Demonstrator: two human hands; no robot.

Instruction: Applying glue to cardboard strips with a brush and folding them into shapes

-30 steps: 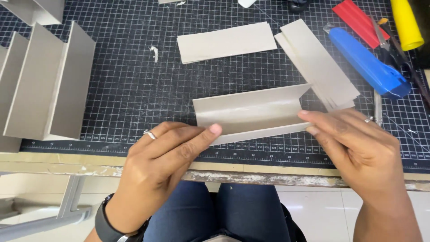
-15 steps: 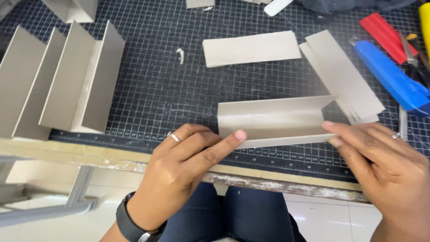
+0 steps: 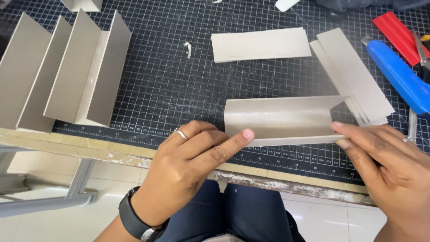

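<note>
**Holding a folded card strip at both ends**

Pressing on the near edge of the worktop [image 3: 89,150], both hands meet a grey folded card strip [image 3: 282,118] that lies lengthwise on the black gridded cutting mat [image 3: 179,76]. The strip is bent along its length, one flap standing up and the other lying flat toward the person. The left hand [image 3: 192,166], with a ring and a dark wristwatch, is loosely curled; its forefinger tip rests on the strip's left near corner. The right hand [image 3: 389,166] lies with fingers extended and pinches the flat flap at the strip's right end.

Just beyond the strip's right end lies a fanned stack of flat card strips [image 3: 354,74], and farther back a single flat card strip [image 3: 260,44]. To the left, well apart, stand several folded card pieces [image 3: 67,71] nested side by side. At the right edge lie a blue utility knife [image 3: 398,74] and a red tool [image 3: 398,30].
</note>
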